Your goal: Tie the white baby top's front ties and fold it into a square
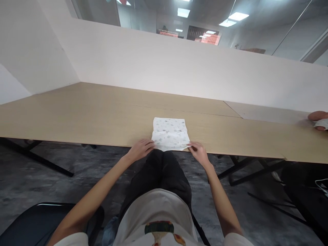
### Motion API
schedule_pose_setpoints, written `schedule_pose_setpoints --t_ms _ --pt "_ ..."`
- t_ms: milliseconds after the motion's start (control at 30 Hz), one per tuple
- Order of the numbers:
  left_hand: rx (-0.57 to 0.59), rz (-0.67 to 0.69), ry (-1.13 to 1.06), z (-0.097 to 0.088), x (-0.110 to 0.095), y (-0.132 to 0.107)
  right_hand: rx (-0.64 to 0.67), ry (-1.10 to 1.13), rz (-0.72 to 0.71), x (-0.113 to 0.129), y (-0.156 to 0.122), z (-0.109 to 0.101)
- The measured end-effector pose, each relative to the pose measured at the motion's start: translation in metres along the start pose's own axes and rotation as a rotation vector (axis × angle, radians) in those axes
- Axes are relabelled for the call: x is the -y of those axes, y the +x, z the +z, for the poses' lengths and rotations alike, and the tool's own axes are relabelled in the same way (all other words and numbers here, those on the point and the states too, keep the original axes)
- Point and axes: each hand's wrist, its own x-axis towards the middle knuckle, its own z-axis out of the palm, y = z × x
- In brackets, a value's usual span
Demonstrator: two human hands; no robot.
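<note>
A white cloth [170, 130] with a small scattered print lies on the wooden table [102, 112], right at its front edge in front of me. Its near border looks folded or bunched along the edge. My left hand [142, 149] pinches the near left corner between thumb and fingers. At the near right corner, my right hand [199, 152] pinches the cloth the same way. The far part of the cloth lies flat, with light creases. Whether it has one layer or several, I cannot tell.
A white wall with a glass window above it stands behind the table. Part of another person's hand [317, 116] shows at the far right edge, near something white. A black chair [38, 222] is at the lower left; black table legs [48, 164] stand below.
</note>
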Motion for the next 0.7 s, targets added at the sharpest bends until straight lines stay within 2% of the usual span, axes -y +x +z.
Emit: schedule_pose_setpoints --t_ms 133,233,300,400,467,567,633,700 --pt "-0.006 -0.043 -0.040 -0.009 -0.002 0.003 0.008 0.060 0.029 0.006 0.002 -0.006" --pt "-0.094 -0.145 -0.093 -0.027 0.000 0.018 -0.021 0.113 0.092 0.006 0.016 -0.012" --pt "-0.177 -0.206 -0.166 -0.040 0.006 0.038 -0.059 0.146 0.148 0.002 0.036 -0.015" --pt "-0.252 -0.287 -0.289 -0.051 0.024 0.083 -0.090 0.168 0.221 -0.008 0.084 -0.015" --pt "-0.275 -0.385 -0.333 -0.049 0.040 0.115 -0.106 0.121 0.304 -0.018 0.122 -0.009" --pt "-0.243 -0.561 -0.303 -0.032 0.064 0.152 -0.085 0.028 0.423 -0.033 0.169 0.008" --pt "-0.198 -0.664 -0.254 -0.015 0.076 0.163 -0.022 -0.016 0.497 -0.041 0.186 0.022" --pt "-0.157 -0.722 -0.228 0.001 0.084 0.165 0.038 -0.056 0.564 -0.048 0.191 0.035"
